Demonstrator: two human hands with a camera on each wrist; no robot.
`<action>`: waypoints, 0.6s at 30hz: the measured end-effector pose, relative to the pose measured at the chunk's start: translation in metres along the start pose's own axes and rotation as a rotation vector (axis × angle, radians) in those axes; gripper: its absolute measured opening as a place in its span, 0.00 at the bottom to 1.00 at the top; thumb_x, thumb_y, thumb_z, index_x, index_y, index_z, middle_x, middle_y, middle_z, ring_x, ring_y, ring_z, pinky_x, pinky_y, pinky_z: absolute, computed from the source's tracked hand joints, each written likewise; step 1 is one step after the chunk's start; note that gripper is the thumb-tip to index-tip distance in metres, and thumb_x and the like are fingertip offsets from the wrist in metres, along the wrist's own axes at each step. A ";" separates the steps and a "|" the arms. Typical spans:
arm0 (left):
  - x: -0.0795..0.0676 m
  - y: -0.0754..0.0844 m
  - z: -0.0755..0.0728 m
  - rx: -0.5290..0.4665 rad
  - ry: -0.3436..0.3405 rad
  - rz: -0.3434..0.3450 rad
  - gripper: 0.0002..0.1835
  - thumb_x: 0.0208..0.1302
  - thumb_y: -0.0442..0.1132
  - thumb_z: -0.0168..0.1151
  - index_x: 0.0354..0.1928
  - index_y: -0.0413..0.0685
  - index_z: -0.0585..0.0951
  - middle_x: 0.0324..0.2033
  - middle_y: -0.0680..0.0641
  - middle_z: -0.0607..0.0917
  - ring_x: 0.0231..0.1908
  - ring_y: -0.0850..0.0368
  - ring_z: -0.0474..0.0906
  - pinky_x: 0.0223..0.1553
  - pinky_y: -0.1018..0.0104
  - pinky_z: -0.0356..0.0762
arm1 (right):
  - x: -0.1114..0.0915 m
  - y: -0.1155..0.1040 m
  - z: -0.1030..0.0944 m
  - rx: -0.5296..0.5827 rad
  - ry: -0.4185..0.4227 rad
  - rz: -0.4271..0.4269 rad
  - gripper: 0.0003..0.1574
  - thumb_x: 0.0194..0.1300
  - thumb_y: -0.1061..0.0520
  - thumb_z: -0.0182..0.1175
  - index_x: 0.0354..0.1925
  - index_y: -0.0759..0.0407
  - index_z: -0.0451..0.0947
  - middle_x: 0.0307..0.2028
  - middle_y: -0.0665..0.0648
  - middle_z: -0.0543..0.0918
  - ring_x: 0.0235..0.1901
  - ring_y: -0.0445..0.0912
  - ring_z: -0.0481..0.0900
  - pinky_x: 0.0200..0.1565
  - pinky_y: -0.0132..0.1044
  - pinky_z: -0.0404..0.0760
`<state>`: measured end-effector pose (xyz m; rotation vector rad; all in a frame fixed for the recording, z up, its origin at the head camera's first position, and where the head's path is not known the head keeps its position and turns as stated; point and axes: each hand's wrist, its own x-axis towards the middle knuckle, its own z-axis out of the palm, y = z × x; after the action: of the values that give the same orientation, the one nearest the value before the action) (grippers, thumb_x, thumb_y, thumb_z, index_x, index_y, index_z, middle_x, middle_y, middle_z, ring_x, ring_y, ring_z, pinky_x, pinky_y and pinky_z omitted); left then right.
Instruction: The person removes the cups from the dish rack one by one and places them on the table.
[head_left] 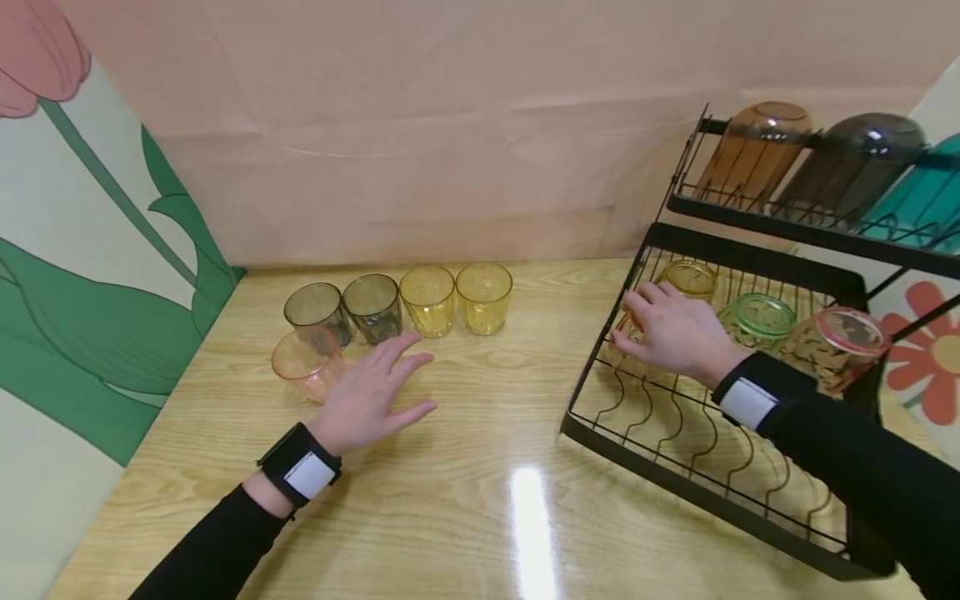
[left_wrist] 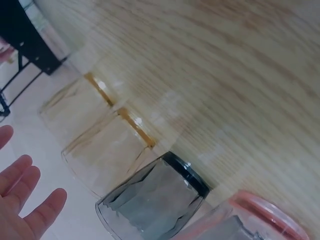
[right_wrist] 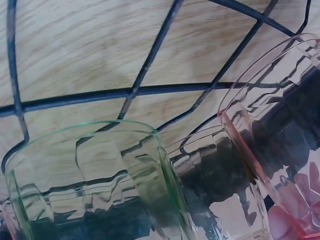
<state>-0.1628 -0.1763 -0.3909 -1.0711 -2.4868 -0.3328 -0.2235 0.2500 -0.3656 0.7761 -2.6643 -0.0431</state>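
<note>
My left hand [head_left: 367, 396] hovers with fingers spread, just right of a pink glass [head_left: 300, 367] on the table, holding nothing. In the left wrist view its fingers [left_wrist: 47, 212] are apart from the glasses. Behind it two grey glasses [head_left: 372, 308] and two yellow glasses [head_left: 483, 300] stand in a row. My right hand [head_left: 678, 333] grips an orange-tinted glass [head_left: 636, 323], mostly hidden by the fingers, at the left side of the black rack's lower tier [head_left: 720, 508]. Beside this hand are a yellow glass [head_left: 688, 279], a green glass [right_wrist: 90, 175] and a pink-rimmed glass [head_left: 843, 342].
On the upper tier [head_left: 810, 231] sit an upside-down brown glass [head_left: 757, 150], a dark grey glass [head_left: 855, 167] and a teal glass [head_left: 918, 200]. Bent wire dividers [head_left: 678, 425] line the lower tier's front. A pinkish covering [head_left: 450, 125] rises behind the table.
</note>
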 end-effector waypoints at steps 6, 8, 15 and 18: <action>0.000 0.003 0.003 -0.033 0.009 -0.013 0.32 0.58 0.61 0.52 0.58 0.48 0.68 0.63 0.44 0.62 0.60 0.49 0.60 0.58 0.56 0.59 | -0.001 0.001 0.002 -0.001 -0.003 0.011 0.19 0.54 0.38 0.54 0.31 0.52 0.68 0.25 0.50 0.65 0.24 0.47 0.65 0.14 0.35 0.61; 0.001 0.005 0.002 -0.044 0.010 -0.024 0.32 0.58 0.61 0.52 0.58 0.49 0.68 0.63 0.44 0.62 0.60 0.49 0.60 0.57 0.56 0.59 | -0.001 0.000 0.001 -0.006 -0.021 0.019 0.19 0.54 0.38 0.54 0.30 0.51 0.67 0.25 0.50 0.66 0.25 0.47 0.65 0.14 0.35 0.61; 0.003 0.007 0.003 -0.088 0.021 -0.068 0.32 0.58 0.62 0.52 0.59 0.50 0.68 0.63 0.46 0.61 0.60 0.50 0.59 0.53 0.55 0.65 | 0.005 -0.003 -0.019 -0.016 -0.042 0.022 0.20 0.55 0.37 0.54 0.31 0.52 0.69 0.27 0.51 0.67 0.24 0.47 0.66 0.12 0.35 0.60; 0.003 0.007 0.005 -0.103 0.021 -0.085 0.32 0.59 0.63 0.51 0.59 0.51 0.67 0.63 0.47 0.61 0.61 0.51 0.59 0.54 0.54 0.64 | 0.010 -0.004 -0.033 -0.016 -0.050 0.022 0.20 0.55 0.38 0.54 0.31 0.52 0.68 0.27 0.51 0.67 0.24 0.46 0.65 0.12 0.35 0.60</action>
<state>-0.1608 -0.1685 -0.3935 -0.9979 -2.5245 -0.4994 -0.2179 0.2435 -0.3317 0.7499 -2.7155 -0.0784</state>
